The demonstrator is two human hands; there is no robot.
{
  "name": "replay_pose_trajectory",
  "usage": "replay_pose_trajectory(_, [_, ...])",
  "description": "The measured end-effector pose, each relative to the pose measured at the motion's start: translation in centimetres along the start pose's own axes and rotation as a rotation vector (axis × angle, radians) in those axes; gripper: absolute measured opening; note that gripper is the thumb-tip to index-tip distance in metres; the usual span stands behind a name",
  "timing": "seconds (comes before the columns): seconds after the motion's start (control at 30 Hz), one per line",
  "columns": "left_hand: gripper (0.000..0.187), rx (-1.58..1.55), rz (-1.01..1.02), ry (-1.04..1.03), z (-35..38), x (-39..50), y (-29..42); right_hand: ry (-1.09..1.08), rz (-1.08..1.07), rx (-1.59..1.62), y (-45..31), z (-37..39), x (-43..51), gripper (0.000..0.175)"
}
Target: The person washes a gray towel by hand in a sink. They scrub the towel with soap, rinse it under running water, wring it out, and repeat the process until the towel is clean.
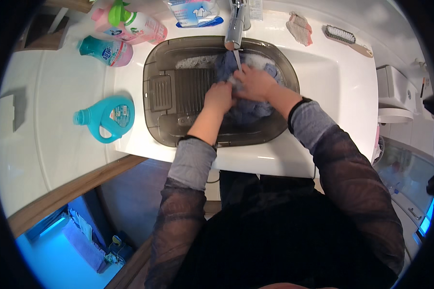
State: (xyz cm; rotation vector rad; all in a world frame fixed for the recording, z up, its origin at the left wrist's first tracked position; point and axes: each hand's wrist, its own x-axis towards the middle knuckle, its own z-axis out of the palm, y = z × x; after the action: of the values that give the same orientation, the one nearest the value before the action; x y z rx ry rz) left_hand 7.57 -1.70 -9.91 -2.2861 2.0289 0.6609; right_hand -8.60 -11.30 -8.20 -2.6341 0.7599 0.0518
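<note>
A grey translucent plastic washbasin (159,133) with a ribbed washboard section (195,90) stands in a white sink. Wet blue-grey cloth (253,110) and suds lie in its right half. A chrome faucet (234,32) reaches over the basin's back rim, and water runs from it onto the cloth. My left hand (220,96) is beside the washboard ribs with its fingers on the bunched cloth. My right hand (255,83) grips the cloth just right of it, under the stream. Both hands are close together; some fingertips are hidden or blurred.
Left of the basin are a teal detergent jug (121,115), a teal-and-pink bottle (110,52) and pink bottles (144,27). Along the back edge lie a blue-and-white detergent bag (197,12), a crumpled cloth (298,29) and a wooden-handled scrubbing brush (341,35). The white sink rim (238,160) runs in front.
</note>
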Motion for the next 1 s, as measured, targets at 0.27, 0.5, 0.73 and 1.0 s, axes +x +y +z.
replay_pose_trajectory(0.27, [0.081, -0.305, -0.108, 0.701, -0.3, 4.3, 1.7, 0.451, 0.34, 0.456, 2.8, 1.6, -2.2, 0.043])
replay_pose_trajectory(0.5, [0.065, -0.6, -0.192, 0.087, -0.8, 4.7, 11.6, 0.427, 0.61, 0.676, 4.5, -3.2, -12.2, 0.053])
replay_pose_trajectory(0.73, [0.039, -0.289, 0.516, 0.341, -0.3, -3.9, 12.1, 0.399, 0.235, 0.702, 5.3, -4.3, -9.8, 0.05])
replay_pose_trajectory(1.0, [0.104, -0.445, 0.395, 0.114, 1.3, -12.8, 8.0, 0.032, 0.014, -0.106, -4.5, -1.3, -17.8, 0.071])
